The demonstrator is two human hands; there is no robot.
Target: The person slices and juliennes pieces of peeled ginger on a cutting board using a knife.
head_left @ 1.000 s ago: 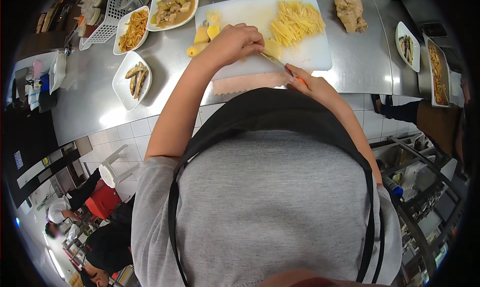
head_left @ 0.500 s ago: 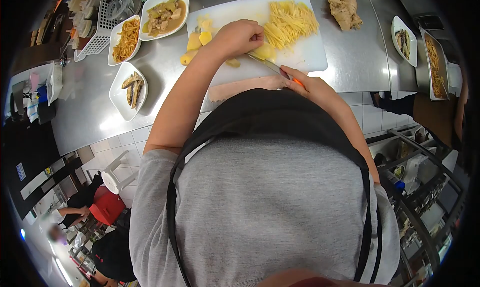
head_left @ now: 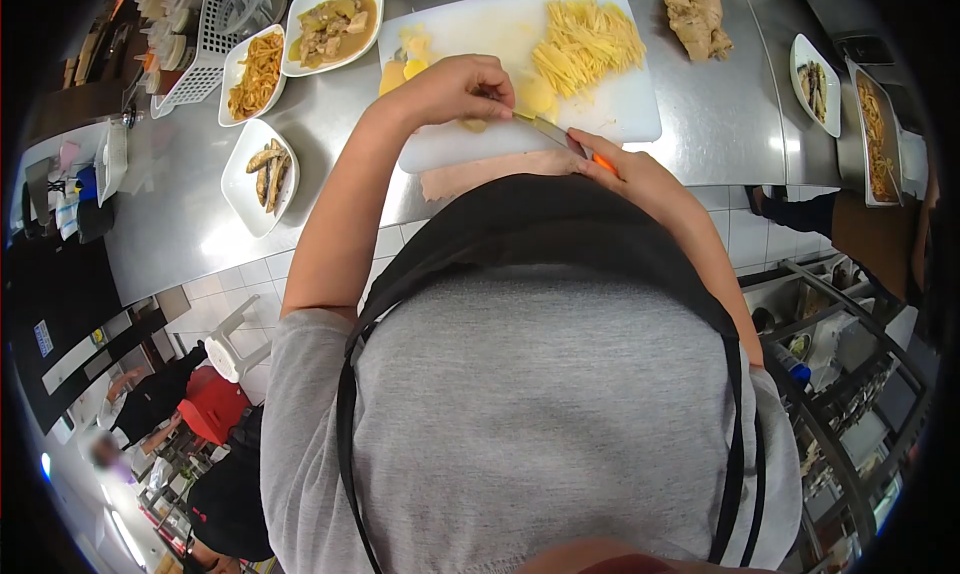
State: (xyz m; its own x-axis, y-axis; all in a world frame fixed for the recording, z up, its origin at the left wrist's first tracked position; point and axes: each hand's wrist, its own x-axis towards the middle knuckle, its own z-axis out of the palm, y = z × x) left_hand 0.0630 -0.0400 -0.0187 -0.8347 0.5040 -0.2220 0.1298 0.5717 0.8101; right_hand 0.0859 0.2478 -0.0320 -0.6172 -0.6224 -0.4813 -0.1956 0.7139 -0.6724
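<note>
My right hand (head_left: 630, 172) is closed around the orange handle of a knife (head_left: 552, 130), whose blade points left over the front of the white cutting board (head_left: 625, 119). At the blade's tip, the fingers of my left hand (head_left: 465, 89) are pinched together; what they hold, if anything, I cannot make out. Yellow ginger slices (head_left: 537, 96) lie just behind the blade. A heap of ginger strips (head_left: 590, 49) covers the board's back right. Peeled ginger pieces (head_left: 415, 66) are partly hidden behind my left hand.
An unpeeled ginger root (head_left: 697, 22) rests right of the board. To the left stand bowls of stew (head_left: 375, 19), noodles (head_left: 255, 77) and small brown pieces (head_left: 268, 179). A brownish cloth (head_left: 485, 174) lies along the board's front. Another person's leg (head_left: 795, 212) shows at right.
My left hand has drawn back toward me and left, off the ginger slices to the knife's tip. The slices now show more fully. The knife has shifted slightly right.
</note>
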